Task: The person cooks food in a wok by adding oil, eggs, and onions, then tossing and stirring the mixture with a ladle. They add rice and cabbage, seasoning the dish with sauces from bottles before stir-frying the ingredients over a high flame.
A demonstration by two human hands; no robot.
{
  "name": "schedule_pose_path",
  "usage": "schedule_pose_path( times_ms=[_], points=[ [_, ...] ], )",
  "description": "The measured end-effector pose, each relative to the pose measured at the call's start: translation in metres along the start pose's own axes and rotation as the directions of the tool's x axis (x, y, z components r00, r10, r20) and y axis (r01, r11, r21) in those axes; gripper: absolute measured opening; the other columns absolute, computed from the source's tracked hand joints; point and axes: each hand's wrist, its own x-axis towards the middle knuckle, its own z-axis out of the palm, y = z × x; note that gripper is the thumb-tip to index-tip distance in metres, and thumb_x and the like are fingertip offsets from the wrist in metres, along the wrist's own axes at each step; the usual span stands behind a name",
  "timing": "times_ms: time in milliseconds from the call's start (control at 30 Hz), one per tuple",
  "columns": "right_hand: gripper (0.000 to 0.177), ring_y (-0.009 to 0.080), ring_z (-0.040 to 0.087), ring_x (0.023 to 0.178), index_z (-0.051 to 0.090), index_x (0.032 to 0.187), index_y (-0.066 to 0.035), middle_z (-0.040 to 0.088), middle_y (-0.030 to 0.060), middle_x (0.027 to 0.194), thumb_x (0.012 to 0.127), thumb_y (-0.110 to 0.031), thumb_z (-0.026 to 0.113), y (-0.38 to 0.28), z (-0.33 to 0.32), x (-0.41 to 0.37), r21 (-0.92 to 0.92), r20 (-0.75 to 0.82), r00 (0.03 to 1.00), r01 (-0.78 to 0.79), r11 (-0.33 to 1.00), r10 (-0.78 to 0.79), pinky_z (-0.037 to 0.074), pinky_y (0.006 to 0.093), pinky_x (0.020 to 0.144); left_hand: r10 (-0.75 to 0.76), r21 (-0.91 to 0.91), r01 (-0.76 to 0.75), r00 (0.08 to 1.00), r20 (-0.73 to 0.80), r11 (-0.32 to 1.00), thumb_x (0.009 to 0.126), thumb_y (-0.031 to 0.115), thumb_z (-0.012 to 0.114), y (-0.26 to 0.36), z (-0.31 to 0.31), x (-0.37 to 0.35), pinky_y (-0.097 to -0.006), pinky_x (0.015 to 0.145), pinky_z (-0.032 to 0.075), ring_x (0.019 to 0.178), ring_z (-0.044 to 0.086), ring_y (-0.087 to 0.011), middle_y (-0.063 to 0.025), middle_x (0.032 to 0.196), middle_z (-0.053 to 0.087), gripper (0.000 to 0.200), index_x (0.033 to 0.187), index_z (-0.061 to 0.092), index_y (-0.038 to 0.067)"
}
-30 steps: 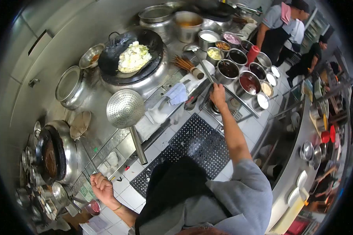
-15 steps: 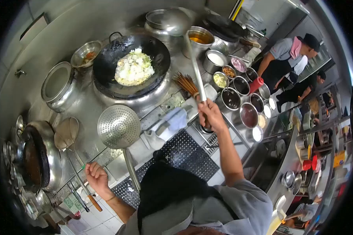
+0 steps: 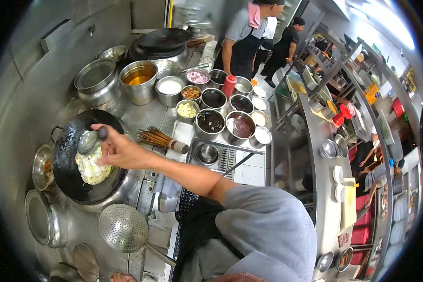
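Note:
My right hand is over the wok, its fingers closed round the dark handle end of a steel ladle. The ladle stands steeply, with its bowl down against the pale food, white and yellowish bits heaped in the black wok. The index finger lies along the top of the handle end. Only a small part of my left hand shows at the bottom edge, near a round mesh strainer; its fingers are mostly cut off. A perforated skimmer lies between my body and the wok.
Beyond my right arm are a bamboo brush, a pot of orange-brown liquid, several bowls of sauces and ingredients and a red squeeze bottle. A lidded pot stands behind the wok. Co-workers stand farther back.
The view has turned to the right. My right hand has swung the ladle from beside the brush to over the wok, its bowl now down at the food. My left hand has mostly left view.

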Motion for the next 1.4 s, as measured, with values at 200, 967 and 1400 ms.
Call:
schedule_pose_path(
  times_ms=[200, 967, 1400],
  points=[
    [0.03, 0.0171, 0.055, 0.084, 0.065, 0.076, 0.001, 0.058, 0.0097, 0.089, 0.077, -0.027, 0.077, 0.085, 0.036, 0.092, -0.307, -0.274, 0.875, 0.314, 0.899, -0.399, 0.044, 0.0355, 0.071, 0.153, 0.145, -0.144, 0.987, -0.056, 0.979, 0.08, 0.021, 0.05, 0.024, -0.073, -0.018, -0.0283, 0.045, 0.027, 0.054, 0.03, -0.0115, 0.0016, 0.063, 0.029, 0.019, 0.066, 0.04, 0.012],
    [0.045, 0.0073, 0.038, 0.04, 0.039, 0.057, -0.014, 0.038, -0.004, 0.048, 0.095, -0.027, 0.057, 0.086, -0.001, 0.157, 0.484, 0.164, 0.984, -0.013, 0.875, -0.075, 0.029, 0.0255, 0.037, 0.411, -0.653, -0.43, 0.891, -0.195, 0.623, 0.096, 0.014, 0.041, -0.233, 0.107, -0.214, -0.0239, 0.045, 0.031, 0.052, 0.037, -0.0102, -0.0013, 0.066, 0.038, 0.021, 0.081, 0.049, 0.003],
    [0.043, 0.0091, 0.033, 0.037, 0.042, 0.058, -0.011, 0.037, -0.0029, 0.048, 0.094, -0.025, 0.059, 0.089, 0.064, 0.206, 0.204, -0.046, 0.988, 0.155, 0.967, -0.149, 0.026, 0.0281, 0.036, 0.197, -0.62, -0.185, 0.979, -0.05, 0.762, 0.097, 0.017, 0.042, -0.172, 0.091, -0.146, -0.0239, 0.044, 0.03, 0.052, 0.036, -0.0103, -0.0007, 0.066, 0.037, 0.023, 0.08, 0.05, 0.003]
  ],
)
